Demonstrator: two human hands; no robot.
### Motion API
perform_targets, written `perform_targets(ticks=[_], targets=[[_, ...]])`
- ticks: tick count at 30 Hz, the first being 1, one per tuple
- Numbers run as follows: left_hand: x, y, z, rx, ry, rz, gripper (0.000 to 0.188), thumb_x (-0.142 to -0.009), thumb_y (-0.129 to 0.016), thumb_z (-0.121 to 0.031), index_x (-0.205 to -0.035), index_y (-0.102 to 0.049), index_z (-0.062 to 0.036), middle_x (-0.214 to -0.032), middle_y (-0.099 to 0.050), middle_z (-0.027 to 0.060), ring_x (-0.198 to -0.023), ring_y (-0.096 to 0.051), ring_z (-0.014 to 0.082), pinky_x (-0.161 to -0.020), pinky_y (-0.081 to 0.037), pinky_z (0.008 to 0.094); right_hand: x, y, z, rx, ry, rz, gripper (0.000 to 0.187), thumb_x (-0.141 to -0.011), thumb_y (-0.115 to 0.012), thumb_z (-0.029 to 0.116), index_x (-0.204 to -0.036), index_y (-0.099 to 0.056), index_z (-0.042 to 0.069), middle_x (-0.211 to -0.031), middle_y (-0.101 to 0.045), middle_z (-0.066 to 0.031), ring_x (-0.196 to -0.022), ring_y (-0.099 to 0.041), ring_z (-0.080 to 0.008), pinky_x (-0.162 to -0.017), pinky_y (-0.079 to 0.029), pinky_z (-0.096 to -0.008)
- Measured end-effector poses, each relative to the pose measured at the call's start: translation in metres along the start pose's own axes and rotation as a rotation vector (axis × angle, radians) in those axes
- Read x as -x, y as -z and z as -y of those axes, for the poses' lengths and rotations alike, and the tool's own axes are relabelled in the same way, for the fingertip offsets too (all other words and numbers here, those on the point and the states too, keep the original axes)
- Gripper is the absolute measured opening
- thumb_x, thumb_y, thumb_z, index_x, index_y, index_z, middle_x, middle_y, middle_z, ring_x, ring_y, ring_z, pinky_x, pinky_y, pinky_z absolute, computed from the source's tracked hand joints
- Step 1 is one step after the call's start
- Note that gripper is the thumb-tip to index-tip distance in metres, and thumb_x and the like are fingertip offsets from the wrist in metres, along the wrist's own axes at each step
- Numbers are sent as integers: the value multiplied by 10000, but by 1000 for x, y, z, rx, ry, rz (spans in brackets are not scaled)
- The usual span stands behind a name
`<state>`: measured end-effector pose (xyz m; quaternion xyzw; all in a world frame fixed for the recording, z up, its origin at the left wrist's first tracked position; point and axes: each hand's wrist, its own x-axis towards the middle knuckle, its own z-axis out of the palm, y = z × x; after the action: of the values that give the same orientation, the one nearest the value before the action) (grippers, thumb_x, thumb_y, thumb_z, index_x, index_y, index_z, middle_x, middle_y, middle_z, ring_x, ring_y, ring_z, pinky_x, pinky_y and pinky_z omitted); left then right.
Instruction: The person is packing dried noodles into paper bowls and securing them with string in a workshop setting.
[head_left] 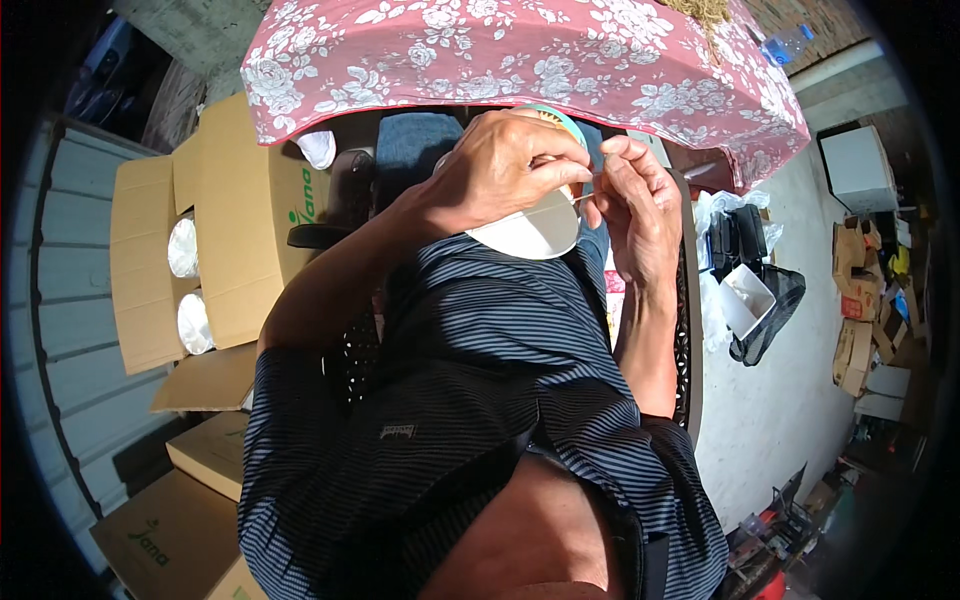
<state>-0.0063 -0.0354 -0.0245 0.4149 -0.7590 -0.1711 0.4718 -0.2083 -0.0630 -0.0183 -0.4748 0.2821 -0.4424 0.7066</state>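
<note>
My left hand (510, 165) is closed in a pinch over my lap, its fingertips meeting those of my right hand; what they grip is hidden. With bent fingers, my right hand (640, 205) pinches a thin pale strand (584, 197) at its fingertips. Below the left hand lies a round white disc (530, 238), flat and smooth, with the strand running over its upper part. Past my left knuckles shows a curved teal edge with a yellow pattern (562, 122); I cannot tell whether it belongs to the same disc.
A table with a pink floral cloth (520, 60) stands ahead, above my knees. At left is an open cardboard box (235, 230) with white round pieces (184, 248); closed boxes (165, 535) lie below. White and black bags (745, 265) and a small white box (747, 300) sit on the floor at right.
</note>
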Motion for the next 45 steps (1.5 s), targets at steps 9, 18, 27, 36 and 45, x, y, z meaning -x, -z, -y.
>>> perform_targets(ticks=[9, 18, 27, 36, 45], targets=[[-2, 12, 1, -104, -66, 79, 118, -835, -787, -85, -903, -720, -16, -853, -692, 93, -783, -669, 250, -743, -541, 384, 14, -14, 21, 115, 69, -38, 203, -980, -638, 48, -1172, -624, -17, -727, -547, 42, -575, -471, -41, -542, -433, -243], [-6, 3, 11, -61, -32, 55, 327, -879, -679, 31, -1200, -626, 2, -1087, -687, 163, -963, -702, 330, -831, -559, 441, 7, -19, 26, 29, 86, 2, 185, -976, -602, 45, -1150, -629, -11, -707, -508, 56, -560, -412, -26, -524, -414, -237], [-12, -9, 16, 14, -178, 94, 392, -865, -804, -145, -1182, -677, 47, -1031, -677, 174, -990, -649, 343, -874, -529, 409, -7, -13, 23, 39, 133, -14, 210, -974, -569, 45, -1163, -611, -36, -703, -509, 36, -547, -407, -35, -497, -396, -235], [-26, -22, 26, 17, -194, -10, 42, -837, -753, -101, -838, -744, -59, -758, -627, 86, -704, -650, 295, -621, -498, 405, -7, -3, 29, 131, 92, -47, 201, -962, -565, 44, -1150, -619, 0, -684, -469, 73, -551, -374, -26, -516, -406, -236], [-36, -3, 13, -398, -268, -156, 136, -801, -734, -77, -934, -754, -54, -799, -660, 81, -753, -673, 281, -633, -547, 393, 1, -13, 55, 28, 224, -32, 91, -984, -568, 46, -1042, -638, 41, -679, -484, 64, -509, -355, -24, -468, -284, -221]])
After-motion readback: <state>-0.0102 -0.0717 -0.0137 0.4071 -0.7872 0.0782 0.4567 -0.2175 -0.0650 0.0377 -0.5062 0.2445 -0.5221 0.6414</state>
